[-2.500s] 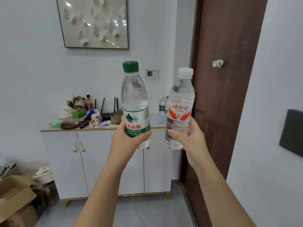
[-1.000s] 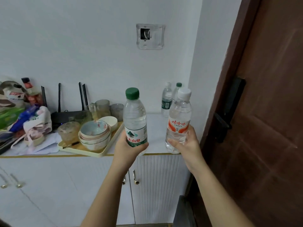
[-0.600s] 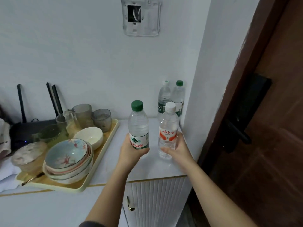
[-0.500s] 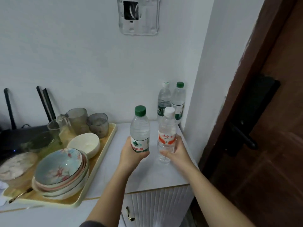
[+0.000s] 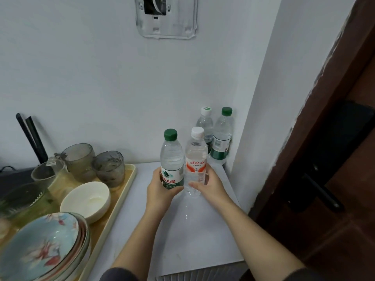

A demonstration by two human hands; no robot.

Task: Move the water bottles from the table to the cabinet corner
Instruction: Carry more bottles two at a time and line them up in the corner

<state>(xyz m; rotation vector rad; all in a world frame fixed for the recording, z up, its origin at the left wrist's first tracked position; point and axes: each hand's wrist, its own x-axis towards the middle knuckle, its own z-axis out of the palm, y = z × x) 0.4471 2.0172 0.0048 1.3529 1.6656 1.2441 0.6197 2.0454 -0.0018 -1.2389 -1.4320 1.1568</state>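
My left hand (image 5: 160,191) grips a clear green-capped water bottle (image 5: 171,157) by its lower half. Beside it, my right hand (image 5: 211,186) grips a clear white-capped water bottle (image 5: 196,157) with a red and white label. Both bottles are upright, side by side and nearly touching, low over the white cabinet top (image 5: 198,230). Whether their bases touch the top is hidden by my hands. Behind them, in the cabinet corner against the wall, stand two more water bottles, one white-capped (image 5: 205,124) and one green-capped (image 5: 222,138).
A yellow tray (image 5: 119,201) on the left carries stacked patterned bowls (image 5: 42,246), a white bowl (image 5: 86,200) and grey glass cups (image 5: 109,167). A white wall (image 5: 255,118) bounds the cabinet on the right, with a brown door (image 5: 334,179) beyond. A clear wall plate (image 5: 166,17) hangs above.
I have come up to the cabinet. Both hands carried the bottles forward and down over the cabinet top, toward the two bottles in the corner, and brought them close together.
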